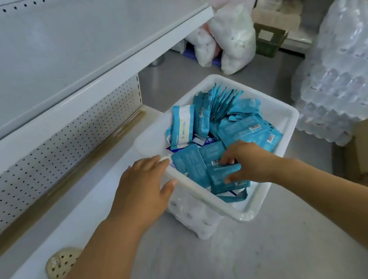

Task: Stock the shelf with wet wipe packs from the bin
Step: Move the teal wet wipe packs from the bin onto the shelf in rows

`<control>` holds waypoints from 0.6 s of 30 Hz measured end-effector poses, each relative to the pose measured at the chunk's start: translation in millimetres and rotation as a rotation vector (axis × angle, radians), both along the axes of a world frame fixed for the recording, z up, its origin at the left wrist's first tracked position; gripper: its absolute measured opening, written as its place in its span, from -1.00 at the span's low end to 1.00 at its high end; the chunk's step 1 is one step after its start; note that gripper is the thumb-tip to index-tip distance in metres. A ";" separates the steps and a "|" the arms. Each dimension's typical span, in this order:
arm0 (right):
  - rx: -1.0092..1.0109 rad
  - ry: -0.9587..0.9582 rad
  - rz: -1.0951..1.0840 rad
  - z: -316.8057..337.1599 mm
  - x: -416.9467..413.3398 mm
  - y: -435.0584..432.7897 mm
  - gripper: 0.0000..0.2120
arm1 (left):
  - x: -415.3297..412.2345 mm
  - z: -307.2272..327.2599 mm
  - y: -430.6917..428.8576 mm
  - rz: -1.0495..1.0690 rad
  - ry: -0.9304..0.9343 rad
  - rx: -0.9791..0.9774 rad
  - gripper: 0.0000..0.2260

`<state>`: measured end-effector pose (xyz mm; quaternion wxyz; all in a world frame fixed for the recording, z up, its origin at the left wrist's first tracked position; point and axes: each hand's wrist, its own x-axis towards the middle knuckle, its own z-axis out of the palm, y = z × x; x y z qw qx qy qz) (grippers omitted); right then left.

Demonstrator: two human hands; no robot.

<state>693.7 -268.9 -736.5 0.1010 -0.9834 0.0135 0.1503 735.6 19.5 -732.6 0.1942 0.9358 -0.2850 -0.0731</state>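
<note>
White steel shelf (57, 50), far left: its whole visible surface carries 0 packs. The lower shelf (96, 195) beneath it also shows none. Judged from this, stocking is at or near its start, and almost all of the work remains.

Left hand (145, 188): arm reaches forward from the lower left. The hand rests against the outer side of the near-left rim of the bin (281, 110). Its fingers (155, 161) lie fairly straight with the tips on the rim, and the thumb tip touches the rim lower down. It holds nothing and appears to steady the bin.

The bin stands on the floor just beside the lower shelf's front edge. It holds a loose heap of teal packs (241, 128), some flat, some on edge, several barcode side up. The count cannot be read, but the heap covers most of the bin floor.

Right hand (251, 162): arm enters from the lower right and dips over the near rim into the bin. The hand sits palm down, fingers curled. Fingers and thumb pinch 1 pack (222, 174) across its width, fingers on the far edge, thumb on the near edge. This pack lies flat on top of the heap at the near end, touching the packs below it. It is not yet lifted clear.

Step in hand, as judged: taking hold of 1 pack for transfer to the shelf at left.
</note>
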 end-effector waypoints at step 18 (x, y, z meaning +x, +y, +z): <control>0.687 0.001 -0.710 1.1 40.7 60.7 -0.67 | 0.4 -5.5 0.9 0.077 0.074 0.005 -0.55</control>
